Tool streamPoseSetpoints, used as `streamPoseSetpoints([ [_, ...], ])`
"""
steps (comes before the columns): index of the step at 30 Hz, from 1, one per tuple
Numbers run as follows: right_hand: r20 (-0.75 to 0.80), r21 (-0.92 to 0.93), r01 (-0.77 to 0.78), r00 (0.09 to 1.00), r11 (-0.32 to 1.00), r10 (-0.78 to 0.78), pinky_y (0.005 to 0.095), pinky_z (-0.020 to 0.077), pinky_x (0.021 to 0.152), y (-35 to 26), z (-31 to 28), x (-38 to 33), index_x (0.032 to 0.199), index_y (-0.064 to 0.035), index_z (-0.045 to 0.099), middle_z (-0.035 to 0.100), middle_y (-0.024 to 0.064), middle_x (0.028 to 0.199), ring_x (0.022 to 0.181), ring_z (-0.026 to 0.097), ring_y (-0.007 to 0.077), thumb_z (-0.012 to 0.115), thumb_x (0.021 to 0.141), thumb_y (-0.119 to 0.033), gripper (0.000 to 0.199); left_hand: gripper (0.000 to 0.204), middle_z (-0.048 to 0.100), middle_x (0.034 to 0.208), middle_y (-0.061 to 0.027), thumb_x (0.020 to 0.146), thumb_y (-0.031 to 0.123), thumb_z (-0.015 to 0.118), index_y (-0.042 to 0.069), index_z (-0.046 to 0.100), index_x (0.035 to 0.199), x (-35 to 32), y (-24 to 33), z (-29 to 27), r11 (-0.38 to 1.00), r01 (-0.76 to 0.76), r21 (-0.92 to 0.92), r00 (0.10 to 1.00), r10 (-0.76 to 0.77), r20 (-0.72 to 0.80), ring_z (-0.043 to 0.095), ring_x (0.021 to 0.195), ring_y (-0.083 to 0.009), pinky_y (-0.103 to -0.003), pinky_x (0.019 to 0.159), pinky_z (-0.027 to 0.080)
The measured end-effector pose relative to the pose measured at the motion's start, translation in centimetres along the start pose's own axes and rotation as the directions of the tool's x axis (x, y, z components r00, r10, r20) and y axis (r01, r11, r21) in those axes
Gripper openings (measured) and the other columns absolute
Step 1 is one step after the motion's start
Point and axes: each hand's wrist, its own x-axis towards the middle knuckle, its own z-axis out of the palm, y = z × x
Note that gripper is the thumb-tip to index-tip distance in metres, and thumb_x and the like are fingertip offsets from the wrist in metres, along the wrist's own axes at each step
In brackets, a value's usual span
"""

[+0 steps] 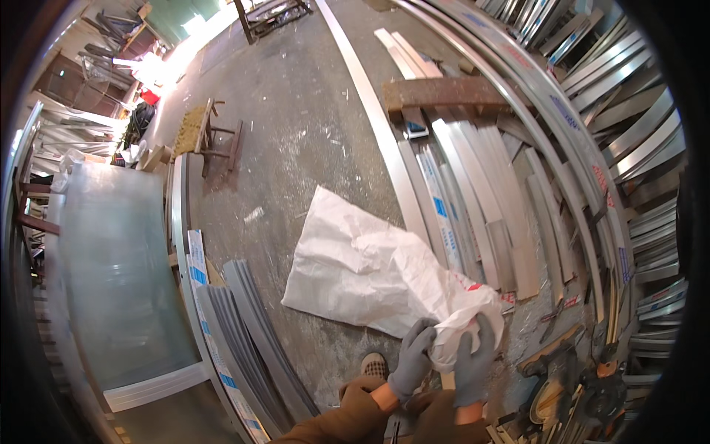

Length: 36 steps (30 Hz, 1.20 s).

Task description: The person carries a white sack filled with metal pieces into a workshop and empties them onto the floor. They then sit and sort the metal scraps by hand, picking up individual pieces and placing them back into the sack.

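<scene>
A large white woven sack [355, 270] lies crumpled across the floor, its flat end pointing away to the left and its gathered end near me. My left hand [413, 361], in a grey glove, pinches the left side of the gathered end. On the right side of that same end, my right hand [473, 362], also grey-gloved, has its fingers closed on the fabric. The sack's folds hide some of the fingertips. What the sack holds, if anything, cannot be seen.
Long metal profiles [473, 192] lie on the floor to the right, under a brown beam [451, 95]. At left stands a glass-panelled frame [118, 259] beside grey strips [248, 318]. A small stool [200, 133] is farther off. A dark power tool [603, 392] sits at lower right.
</scene>
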Motion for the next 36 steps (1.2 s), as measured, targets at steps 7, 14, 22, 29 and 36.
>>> streamPoseSetpoints([
  [7, -0.198, -0.01, -0.143, 0.97, 0.99, 0.138, 0.0416, 0.0487, 0.1, 3.7, -3.0, -5.4, 0.132, 0.0037, 0.06, 0.063, 0.0211, 0.13, 0.117, 0.062, 0.0333, 0.057, 0.103, -0.014, 0.034, 0.049, 0.069, 0.101, -0.0093, 0.091, 0.03, 0.079, 0.008, 0.063, 0.131, -1.3, 3.0, 1.0, 0.904, 0.345, 0.254, 0.922, -0.377, 0.09, 0.065, 0.092, -0.0186, -0.033, 0.083, 0.054],
  [14, -0.022, -0.27, -0.467, 0.878, 0.842, 0.479, 0.0397, 0.0504, 0.095, 4.0, -20.3, -19.2, 0.128, 0.0033, 0.065, 0.069, 0.0185, 0.12, 0.108, 0.065, 0.0295, 0.057, 0.104, -0.015, 0.031, 0.037, 0.071, 0.086, -0.0032, 0.095, 0.034, 0.072, -0.003, 0.073, 0.1, -3.9, 8.3, -3.5, 0.77, 0.638, -0.008, 0.732, -0.61, -0.305, 0.06, 0.074, -0.0109, -0.029, 0.066, 0.05],
  [22, 0.051, -0.325, -0.888, 0.327, 0.325, 0.944, 0.0424, 0.0509, 0.08, 3.0, -34.1, -39.3, 0.114, 0.0002, 0.07, 0.072, 0.0209, 0.101, 0.089, 0.067, 0.0331, 0.057, 0.098, -0.029, 0.035, 0.043, 0.069, 0.104, -0.0159, 0.095, 0.029, 0.071, -0.004, 0.062, 0.121, -0.2, 21.1, -9.4, 0.893, 0.41, -0.187, 0.744, -0.446, -0.497, 0.066, 0.085, -0.025, -0.039, 0.075, 0.056],
  [29, 0.16, -0.11, -0.886, 0.432, 0.451, 0.888, 0.0375, 0.0465, 0.07, 1.1, -36.6, -41.8, 0.099, 0.0001, 0.069, 0.063, 0.0096, 0.079, 0.071, 0.055, 0.0212, 0.058, 0.098, -0.03, 0.032, 0.036, 0.071, 0.1, -0.0076, 0.099, 0.03, 0.071, -0.004, 0.069, 0.11, -1.1, 34.8, -18.7, 0.942, 0.191, 0.275, 0.853, -0.021, -0.522, 0.066, 0.086, -0.0187, -0.033, 0.076, 0.056],
  [36, 0.191, -0.144, -0.671, 0.702, 0.727, 0.686, 0.0362, 0.0463, 0.068, -6.8, -34.5, -29.6, 0.099, 0.0035, 0.069, 0.063, 0.0098, 0.077, 0.072, 0.053, 0.0154, 0.061, 0.099, -0.031, 0.035, 0.04, 0.072, 0.104, -0.0063, 0.104, 0.035, 0.065, -0.004, 0.069, 0.115, -6.3, 47.0, -19.2, 0.985, 0.01, 0.17, 0.884, 0.071, -0.461, 0.066, 0.09, -0.0156, -0.031, 0.078, 0.055],
])
